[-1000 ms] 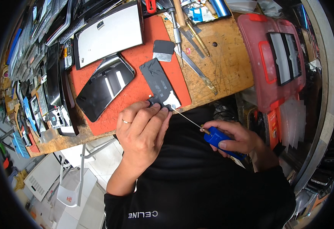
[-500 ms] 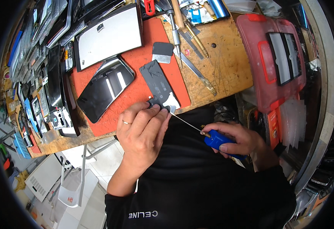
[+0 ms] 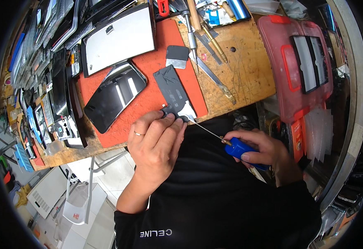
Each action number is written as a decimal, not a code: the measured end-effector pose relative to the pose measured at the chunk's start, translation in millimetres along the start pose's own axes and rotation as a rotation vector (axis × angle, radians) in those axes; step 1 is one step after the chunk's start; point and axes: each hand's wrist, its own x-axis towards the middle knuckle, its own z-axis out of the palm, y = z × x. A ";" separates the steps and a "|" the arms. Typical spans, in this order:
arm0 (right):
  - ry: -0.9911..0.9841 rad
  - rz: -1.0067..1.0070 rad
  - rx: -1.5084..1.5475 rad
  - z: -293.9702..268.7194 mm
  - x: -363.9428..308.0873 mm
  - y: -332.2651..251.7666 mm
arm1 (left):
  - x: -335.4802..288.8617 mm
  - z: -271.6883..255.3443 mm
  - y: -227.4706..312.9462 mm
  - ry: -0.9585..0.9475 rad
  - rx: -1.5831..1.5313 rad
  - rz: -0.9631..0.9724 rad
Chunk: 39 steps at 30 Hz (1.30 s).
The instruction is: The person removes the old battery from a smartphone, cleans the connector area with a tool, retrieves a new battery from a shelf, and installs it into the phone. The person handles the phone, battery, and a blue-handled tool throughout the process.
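A black L-shaped phone battery (image 3: 172, 89) with a crumpled far end lies on the red-orange mat. Its near end is under the fingertips of my left hand (image 3: 154, 137), which are drawn together and pressed on it at the bench's front edge. White film or residue (image 3: 186, 111) covers the battery's near right part. My right hand (image 3: 261, 150) is closed round the blue handle of a tool (image 3: 236, 150) with a long thin metal shaft. The shaft's tip reaches the battery's near right corner, beside the white patch. A glossy black phone (image 3: 115, 97) lies left of the battery.
The red mat (image 3: 106, 139) sits on a wooden bench. Beyond are a white panel (image 3: 119, 39), a small black-and-silver piece (image 3: 177, 57), screwdrivers (image 3: 191, 39) and a blade (image 3: 214, 81). Stacked phone parts crowd the left; a translucent red-handled case (image 3: 272, 62) is at right.
My right hand and the blue tool have shifted slightly to the right, and the shaft's tip has moved a little right along the battery's corner. My left hand has barely moved.
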 end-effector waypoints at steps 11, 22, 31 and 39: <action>-0.070 -0.106 -0.474 -40.3 -29.4 -36.8 | 0.8 -3.0 0.4 -0.045 -0.005 -0.030; -0.030 -0.062 -0.437 -45.2 -33.9 -46.6 | -5.8 -7.1 2.7 0.024 -0.007 -0.043; -0.418 -0.198 -0.436 -10.9 10.5 -44.6 | -0.3 -60.4 -4.0 -0.667 -0.177 0.561; -0.527 -0.326 -0.364 -2.3 5.1 -48.8 | -17.3 -101.4 -22.8 -0.846 -0.779 0.499</action>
